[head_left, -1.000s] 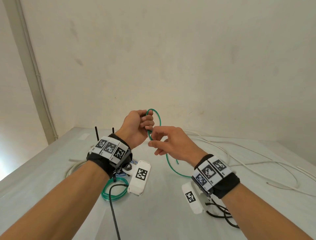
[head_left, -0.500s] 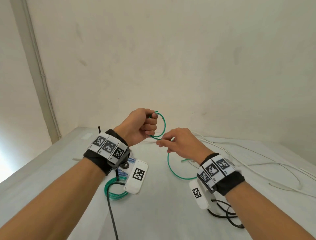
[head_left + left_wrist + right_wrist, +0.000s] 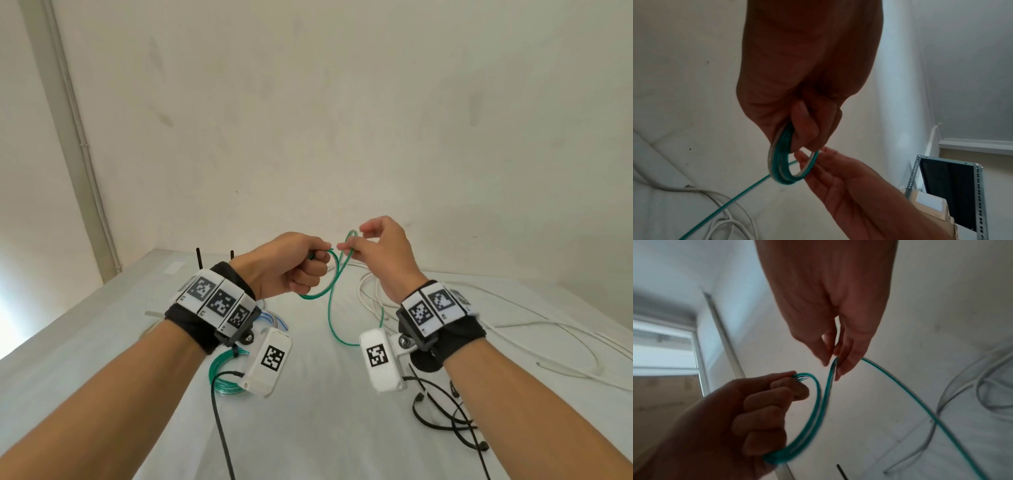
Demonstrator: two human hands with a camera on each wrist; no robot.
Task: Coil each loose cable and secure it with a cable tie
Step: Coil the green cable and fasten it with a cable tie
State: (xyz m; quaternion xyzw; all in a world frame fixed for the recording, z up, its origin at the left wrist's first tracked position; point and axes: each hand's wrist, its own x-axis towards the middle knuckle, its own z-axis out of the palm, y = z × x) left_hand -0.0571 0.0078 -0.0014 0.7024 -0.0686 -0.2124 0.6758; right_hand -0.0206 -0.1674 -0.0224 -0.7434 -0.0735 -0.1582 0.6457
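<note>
Right hand [image 3: 383, 253], fingers pinching the green cable [image 3: 334, 294], has risen beside the left hand [image 3: 287, 270], clenched on the growing coil: another loop forming.

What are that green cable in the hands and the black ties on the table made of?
Thin green cable: apparently a glossy, translucent plastic jacket, with pale highlights along its bendy loops. Slim black cable ties: probably matte nylon or similar plastic, curling stiffly; too small to be sure.
</note>
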